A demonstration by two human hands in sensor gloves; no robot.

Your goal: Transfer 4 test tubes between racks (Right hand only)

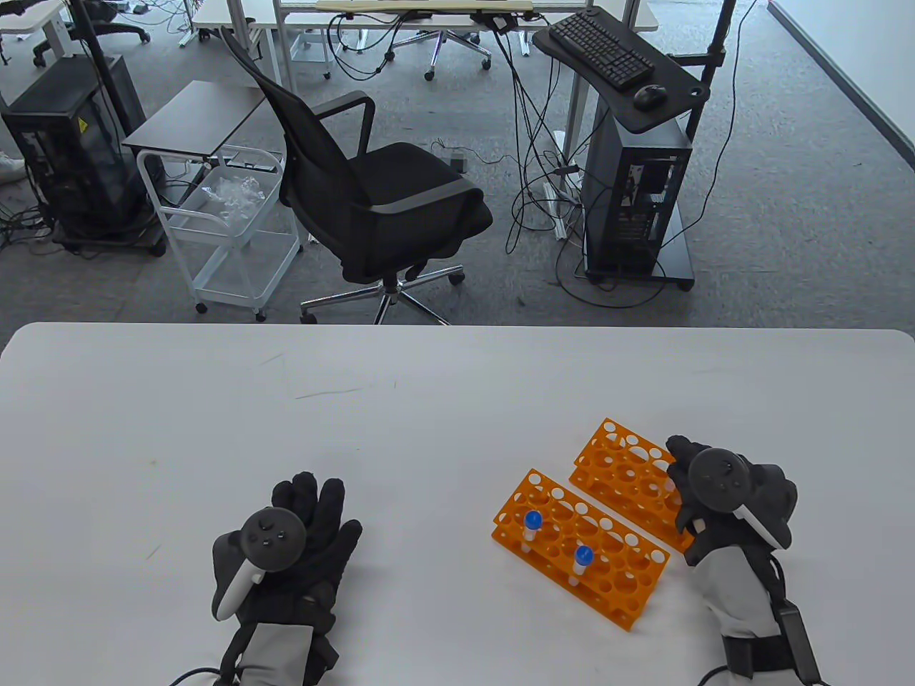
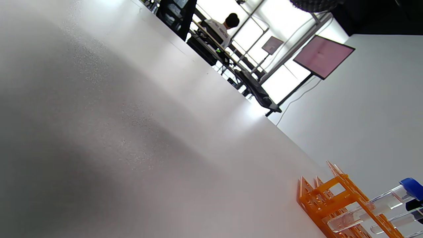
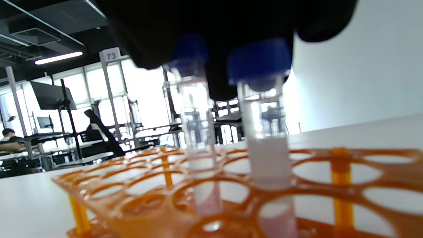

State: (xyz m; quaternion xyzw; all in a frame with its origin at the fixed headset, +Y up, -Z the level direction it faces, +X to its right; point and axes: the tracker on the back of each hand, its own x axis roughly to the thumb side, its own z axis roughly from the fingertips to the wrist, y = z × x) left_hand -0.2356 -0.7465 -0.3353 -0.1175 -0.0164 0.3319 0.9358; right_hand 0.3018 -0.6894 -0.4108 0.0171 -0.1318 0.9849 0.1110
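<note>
The right hand (image 1: 729, 493) sits over the near right end of the far orange rack (image 1: 629, 471), fingers curled down onto it. The table view hides what lies under the glove; only the right wrist view shows it: two blue-capped tubes standing in that rack's holes, the nearer tube (image 3: 267, 132) and the one behind it (image 3: 198, 132), with dark gloved fingers (image 3: 214, 39) lying over their caps. Whether the fingers actually pinch a cap or only rest on it cannot be told, nor how far the hand is closed.

Just beside that rack, toward the person, lies the near orange rack (image 1: 579, 547), side by side with it. It holds two upright tubes, one at its left end (image 1: 531, 529) and one further right (image 1: 582, 561).

Well apart to the left, the left hand (image 1: 293, 543) lies flat on the white table (image 1: 429, 400), fingers spread, holding nothing. The left wrist view shows mostly bare tabletop, with a rack end (image 2: 333, 201) and capped tubes (image 2: 380, 205) at the lower right corner
</note>
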